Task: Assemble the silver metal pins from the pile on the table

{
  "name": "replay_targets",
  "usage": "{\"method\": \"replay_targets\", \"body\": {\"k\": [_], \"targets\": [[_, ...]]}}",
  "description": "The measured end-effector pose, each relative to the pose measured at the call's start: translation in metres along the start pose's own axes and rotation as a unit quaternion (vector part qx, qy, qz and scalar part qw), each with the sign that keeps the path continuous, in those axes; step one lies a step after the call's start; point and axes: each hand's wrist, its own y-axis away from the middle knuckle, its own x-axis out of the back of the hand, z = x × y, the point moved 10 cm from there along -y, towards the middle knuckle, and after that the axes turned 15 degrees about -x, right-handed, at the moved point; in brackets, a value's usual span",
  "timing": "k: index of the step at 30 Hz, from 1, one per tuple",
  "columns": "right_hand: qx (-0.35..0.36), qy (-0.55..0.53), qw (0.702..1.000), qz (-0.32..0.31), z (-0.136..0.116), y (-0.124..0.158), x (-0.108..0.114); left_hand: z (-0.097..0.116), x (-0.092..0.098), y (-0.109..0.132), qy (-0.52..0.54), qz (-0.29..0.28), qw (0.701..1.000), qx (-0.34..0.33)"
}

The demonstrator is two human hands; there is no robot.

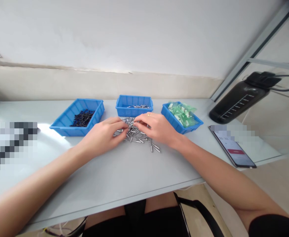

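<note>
While left hand (108, 135) and right hand (157, 129) face each other over heap of silver pins (135, 136), fingers curled in at it; cannot tell if either pinches pin; heap on grey table (144, 171), between hands; just behind, middle blue bin (124, 113) with small silver pieces (141, 107); to left, blue bin (72, 131) of black screws (83, 118); to right, blue bin (171, 119) of green packets (183, 113); farther right, phone (233, 149), black bottle (241, 98) behind it.

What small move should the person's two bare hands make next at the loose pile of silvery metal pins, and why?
Perhaps the bare right hand should draw in the slim silvery metal pins at the near right: they straggle from the main pile, closer to it than to the bare left hand.
</note>
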Motion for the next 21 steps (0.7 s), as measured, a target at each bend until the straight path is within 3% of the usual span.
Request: {"method": "replay_targets", "body": {"k": [6,10,15,21], "targets": [[0.027,-0.005,0.999,-0.022,-0.010,0.003,-0.005,0.005,0.012,-0.001,-0.001,0.046,0.999,-0.009],[0.028,-0.015,0.999,-0.028,-0.012,0.004,-0.005,0.010,0.008,-0.003,0.028,0.036,0.998,-0.034],[0.007,-0.045,0.998,-0.040,-0.011,0.004,-0.004,0.006,0.009,-0.003,0.041,0.040,0.998,0.000],[0.024,-0.051,0.998,-0.026,-0.015,0.005,0.002,0.003,0.022,0.000,0.091,0.088,0.990,0.059]]}}
